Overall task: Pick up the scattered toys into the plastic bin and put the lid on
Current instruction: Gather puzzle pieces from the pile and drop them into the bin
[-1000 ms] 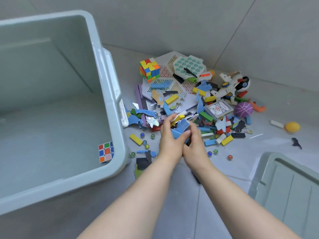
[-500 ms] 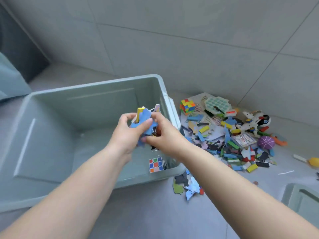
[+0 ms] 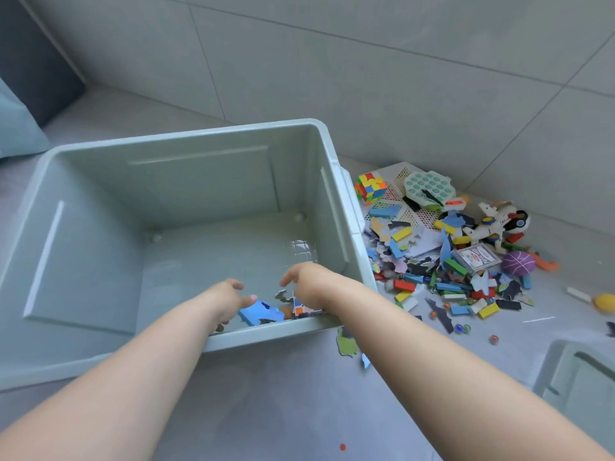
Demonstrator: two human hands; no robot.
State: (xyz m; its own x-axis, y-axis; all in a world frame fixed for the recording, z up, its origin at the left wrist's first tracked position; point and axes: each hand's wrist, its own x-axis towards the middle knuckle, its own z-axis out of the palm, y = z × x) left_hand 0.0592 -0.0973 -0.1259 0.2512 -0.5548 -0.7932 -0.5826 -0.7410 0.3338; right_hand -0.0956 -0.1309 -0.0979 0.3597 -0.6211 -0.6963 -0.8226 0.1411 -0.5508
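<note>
A pale green plastic bin point(image 3: 83, 287) stands on the tiled floor. Both my hands reach down into its near right corner. My left hand point(image 3: 229, 299) and my right hand point(image 3: 306, 284) hang apart with relaxed fingers and hold nothing. Between and below them blue puzzle pieces point(image 3: 261, 314) and a small colour cube point(image 3: 299, 309) lie on the bin's bottom. The heap of scattered toys point(image 3: 446, 257) spreads on the floor right of the bin. The bin's lid point(image 3: 585, 380) lies at the lower right.
In the heap are a colour cube point(image 3: 370, 188), a white robot toy point(image 3: 496, 224), a card box point(image 3: 477, 259), a purple ball point(image 3: 517, 263) and several marbles. A yellow ball point(image 3: 605, 301) sits at the far right. Puzzle pieces point(image 3: 347, 342) lie by the bin's corner. A tiled wall rises behind.
My hands carried a handful of blue pieces from the heap over the bin, lowered inside and let go. The pieces now lie on the bin's bottom.
</note>
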